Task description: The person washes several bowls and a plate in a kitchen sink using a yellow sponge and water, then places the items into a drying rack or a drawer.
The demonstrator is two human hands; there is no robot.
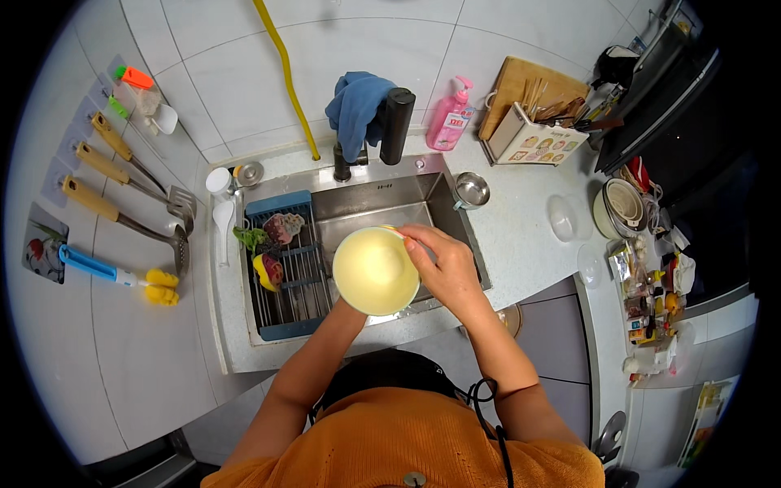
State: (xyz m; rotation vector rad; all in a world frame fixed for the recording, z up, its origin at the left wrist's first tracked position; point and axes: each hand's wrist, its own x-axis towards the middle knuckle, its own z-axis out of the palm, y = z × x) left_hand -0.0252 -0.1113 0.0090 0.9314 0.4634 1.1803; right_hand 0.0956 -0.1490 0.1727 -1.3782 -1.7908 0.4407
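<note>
A pale yellow bowl is held over the front of the steel sink, its inside facing up. My right hand is closed on the bowl's right rim, with the thumb at the edge. The left forearm reaches up to the bowl's underside, where my left hand is mostly hidden; its fingers do not show. Left of the bowl, a blue-framed drying rack sits across the sink. Some green leaves, a reddish crumpled item and a yellow and dark red item lie on it.
A black faucet draped with a blue cloth rises behind the sink. A pink pump bottle, a utensil holder and a small metal cup stand to the right. A white spoon lies left; spatulas hang on the wall.
</note>
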